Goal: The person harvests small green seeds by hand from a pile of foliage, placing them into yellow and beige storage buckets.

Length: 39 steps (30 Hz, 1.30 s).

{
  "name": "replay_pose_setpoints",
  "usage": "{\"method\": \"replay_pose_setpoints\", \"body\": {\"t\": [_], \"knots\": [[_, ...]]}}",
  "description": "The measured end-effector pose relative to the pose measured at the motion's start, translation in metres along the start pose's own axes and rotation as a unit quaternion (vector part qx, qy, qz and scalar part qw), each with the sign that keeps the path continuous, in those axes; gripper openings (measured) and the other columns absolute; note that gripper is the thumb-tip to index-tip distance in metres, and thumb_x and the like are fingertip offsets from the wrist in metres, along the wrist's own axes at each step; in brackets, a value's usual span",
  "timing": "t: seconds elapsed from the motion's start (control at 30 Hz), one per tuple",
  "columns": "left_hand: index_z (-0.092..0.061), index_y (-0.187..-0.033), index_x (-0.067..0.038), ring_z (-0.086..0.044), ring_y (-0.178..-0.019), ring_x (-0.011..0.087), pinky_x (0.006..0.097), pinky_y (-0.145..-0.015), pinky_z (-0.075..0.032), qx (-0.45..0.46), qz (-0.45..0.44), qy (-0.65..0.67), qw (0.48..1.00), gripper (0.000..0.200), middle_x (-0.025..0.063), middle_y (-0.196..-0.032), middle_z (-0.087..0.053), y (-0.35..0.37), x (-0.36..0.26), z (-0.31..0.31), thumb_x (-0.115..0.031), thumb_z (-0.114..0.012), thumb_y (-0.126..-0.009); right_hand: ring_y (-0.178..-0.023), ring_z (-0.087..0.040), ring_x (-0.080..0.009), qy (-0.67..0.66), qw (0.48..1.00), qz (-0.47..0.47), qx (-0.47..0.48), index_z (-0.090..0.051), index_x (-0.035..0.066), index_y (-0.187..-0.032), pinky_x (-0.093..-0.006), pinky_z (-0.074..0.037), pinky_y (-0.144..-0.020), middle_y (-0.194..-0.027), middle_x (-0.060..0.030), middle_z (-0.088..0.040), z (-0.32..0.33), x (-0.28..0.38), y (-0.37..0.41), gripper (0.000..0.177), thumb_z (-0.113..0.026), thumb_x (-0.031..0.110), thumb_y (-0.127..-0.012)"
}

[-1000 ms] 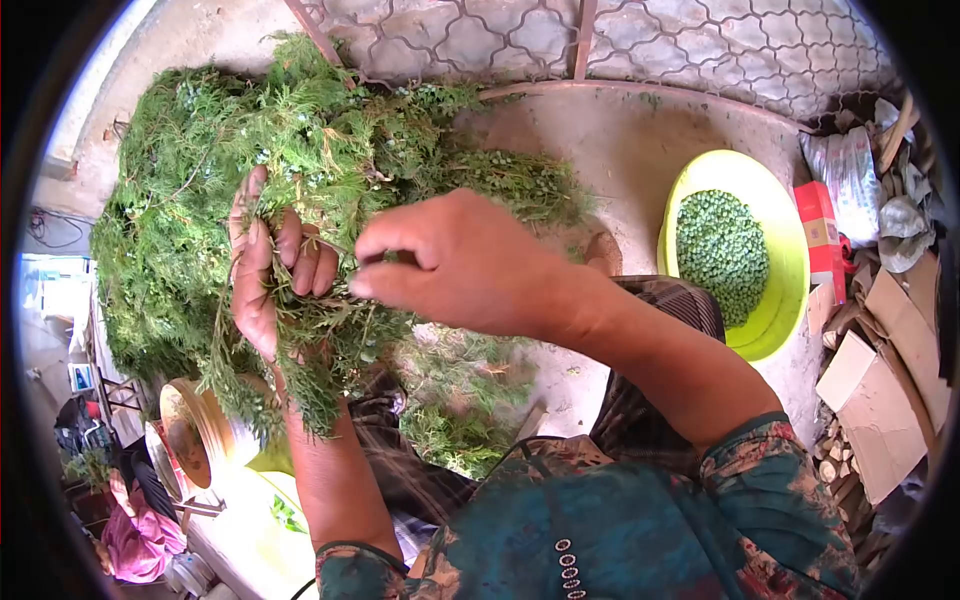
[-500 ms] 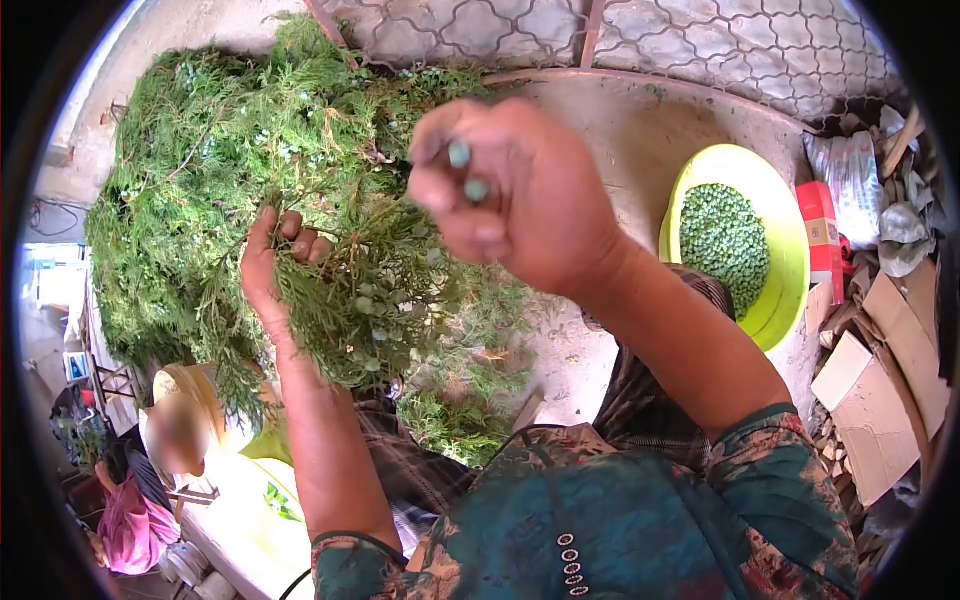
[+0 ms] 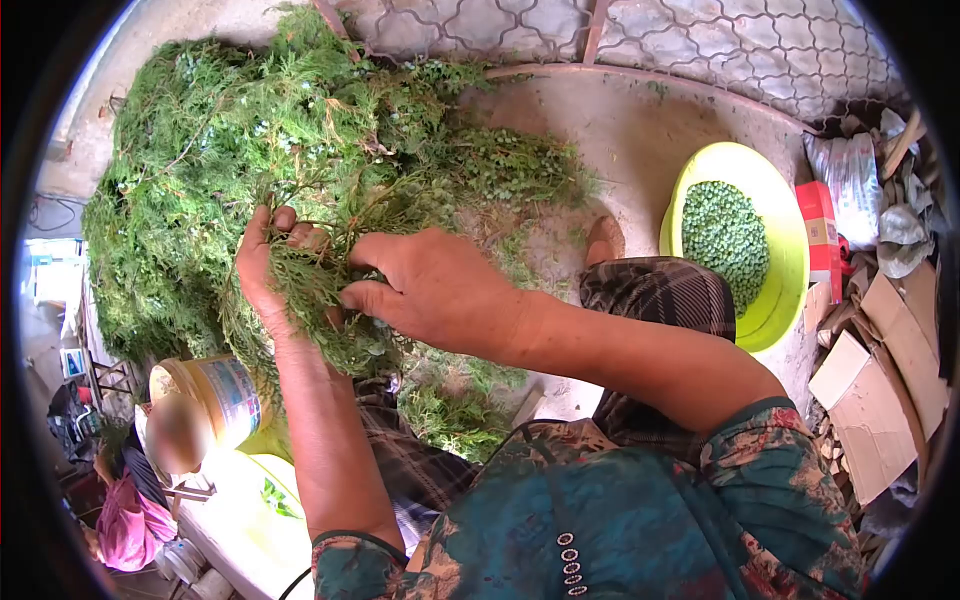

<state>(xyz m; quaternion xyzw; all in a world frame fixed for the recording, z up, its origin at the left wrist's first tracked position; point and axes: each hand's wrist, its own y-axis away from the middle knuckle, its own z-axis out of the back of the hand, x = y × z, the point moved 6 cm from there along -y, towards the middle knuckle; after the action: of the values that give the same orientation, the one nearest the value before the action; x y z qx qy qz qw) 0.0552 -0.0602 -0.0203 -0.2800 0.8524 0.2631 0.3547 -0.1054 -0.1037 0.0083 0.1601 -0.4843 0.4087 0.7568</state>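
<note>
My left hand [image 3: 262,265] is closed around a leafy cypress sprig [image 3: 315,285], held up in front of a heap of cut cypress branches [image 3: 250,130]. On the sprig's right side, my right hand [image 3: 440,285] has its thumb and forefinger bent in at the foliage. Its palm faces away, so what lies inside it is hidden. To the right, a yellow-green tub [image 3: 795,250] holds a pile of small round green cones [image 3: 722,238].
Along the back runs a wire mesh fence [image 3: 740,50]. Beyond the tub lie a red box [image 3: 820,230] and torn cardboard [image 3: 870,420]. At lower left are a labelled bucket [image 3: 225,395] and another person in pink clothing [image 3: 135,525]. Loose foliage [image 3: 455,415] lies by my knees.
My right hand, which was raised with two green cones showing in its fingers, has come down and left onto the sprig. My left hand has stayed nearly in place, still holding the sprig.
</note>
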Motion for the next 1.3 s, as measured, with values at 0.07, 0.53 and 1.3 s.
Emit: {"method": "replay_pose_setpoints", "body": {"t": [0.07,0.53,1.3], "knots": [[-0.039,-0.080,-0.005,-0.036,-0.056,0.0127,0.0275,-0.052,-0.034,0.006,0.011,0.024,1.000,0.017,0.0034,-0.072,-0.041,-0.003,-0.003,0.003,-0.016,-0.041,-0.092,-0.068,-0.058,-0.0363,-0.029,0.999,0.019,0.025,-0.056,0.000,-0.081,-0.0419,-0.044,-0.058,-0.071,-0.0205,-0.058,-0.004,0.001,-0.001,0.029,-0.061,0.029,-0.077],[-0.042,-0.076,-0.009,-0.033,-0.049,0.0097,0.0237,-0.046,-0.029,-0.034,-0.026,-0.066,0.997,0.020,-0.0015,-0.057,-0.035,0.003,-0.009,-0.001,-0.018,-0.038,-0.093,-0.068,-0.057,-0.0390,-0.125,0.992,0.000,0.005,-0.058,0.001,-0.089,-0.0433,-0.045,-0.061,-0.070,-0.0212,-0.058,-0.015,-0.006,-0.003,0.025,-0.058,0.023,-0.076],[-0.053,-0.101,-0.002,-0.051,-0.065,0.0121,0.0236,-0.056,-0.046,-0.074,-0.040,-0.242,0.966,0.018,0.0071,-0.083,-0.059,-0.003,-0.008,0.003,-0.016,-0.052,-0.089,-0.056,-0.055,-0.0310,-0.080,0.984,0.094,-0.131,-0.048,0.000,-0.066,-0.0416,-0.045,-0.054,-0.062,-0.0145,-0.056,0.041,-0.024,-0.002,0.018,-0.050,0.015,-0.076]]}}
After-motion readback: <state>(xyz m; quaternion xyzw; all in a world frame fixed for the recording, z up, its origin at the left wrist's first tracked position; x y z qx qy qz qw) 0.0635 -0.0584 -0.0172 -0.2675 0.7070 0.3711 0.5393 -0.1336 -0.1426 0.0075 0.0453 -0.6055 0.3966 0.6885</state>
